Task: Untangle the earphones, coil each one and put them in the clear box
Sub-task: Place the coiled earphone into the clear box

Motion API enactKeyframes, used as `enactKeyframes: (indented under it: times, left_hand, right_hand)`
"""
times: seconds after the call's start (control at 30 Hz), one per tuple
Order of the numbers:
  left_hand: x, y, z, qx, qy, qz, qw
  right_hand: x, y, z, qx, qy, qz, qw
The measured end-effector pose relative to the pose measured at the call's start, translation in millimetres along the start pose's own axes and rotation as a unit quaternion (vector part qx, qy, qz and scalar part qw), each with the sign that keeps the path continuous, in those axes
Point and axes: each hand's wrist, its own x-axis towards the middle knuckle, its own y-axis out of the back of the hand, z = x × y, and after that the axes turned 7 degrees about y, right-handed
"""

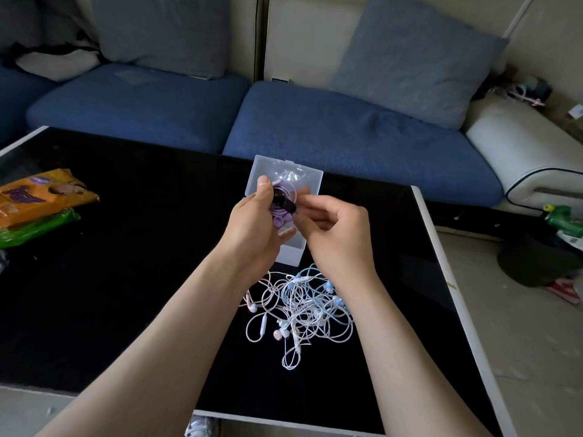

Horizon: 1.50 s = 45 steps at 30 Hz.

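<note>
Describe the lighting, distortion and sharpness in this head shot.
Head view: dim, soft light; the wide lens skews the table rim; the black top swallows detail, so the pale earphone tangle stands out; left hand and right hand look sharp.

an orange snack bag point(41, 197) on a green one point(38, 227), blue sofa point(347, 127) behind.

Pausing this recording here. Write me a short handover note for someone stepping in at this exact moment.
Left hand holds the coiled purple earphone above the open clear box. Right hand pinches the black fastener on that coil.
The tangle of white, blue and pink earphones lies on the black table, nearer than the box.
Done: purple one untangled and coiled.
To do: fasten it, put it in the box, then separate, coil and box the rest. The box's contents are hidden.
</note>
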Motion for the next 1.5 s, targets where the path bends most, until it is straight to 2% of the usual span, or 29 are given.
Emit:
enactKeyframes:
  times: [0.07, 0.23, 0.4, 0.57, 0.7, 0.83, 1.07, 1.23, 1.5]
  left_hand:
    - [3.1, 2.8, -0.1, 0.0, -0.007, 0.015, 1.0]
    - [-2.5, -2.8, 2.9, 0.016, -0.021, 0.014, 1.0]
    - [-0.5, -3.2, 0.3, -0.001, -0.007, 0.002, 1.0]
    - [5.1, -0.6, 0.6, 0.031, -0.025, 0.002, 0.999]
    - [8.6, 5.6, -0.6, 0.066, -0.044, -0.02, 0.997]
    - [9.3, 13.4, -1.9, 0.067, -0.025, -0.009, 0.997]
    - [15.8, 23.8, 0.4, 0.068, 0.007, -0.017, 0.998]
    - [14.8, 21.2, -0.3, 0.083, -0.01, 0.002, 0.996]
    - [17.2, 23.0, -7.5, 0.131, -0.015, 0.05, 0.99]
  right_hand:
    - [0.5, -2.7, 0.0, -0.006, 0.003, 0.006, 1.0]
    - [1.5, -5.0, -4.4, 0.069, -0.078, -0.009, 0.995]
    - [-1.5, -14.6, -2.8, 0.098, -0.102, 0.004, 0.99]
    - [3.1, -19.2, -4.3, 0.252, -0.188, 0.024, 0.949]
    - [11.1, -19.2, 5.0, 0.307, -0.229, 0.018, 0.924]
    - [15.5, -16.3, 11.5, 0.267, -0.231, -0.003, 0.936]
    - [17.2, -10.0, 12.3, 0.283, -0.216, -0.066, 0.932]
    - [15.7, -9.6, 20.3, 0.099, -0.145, -0.049, 0.983]
    - [11.8, -7.1, 23.4, -0.038, -0.04, -0.064, 0.996]
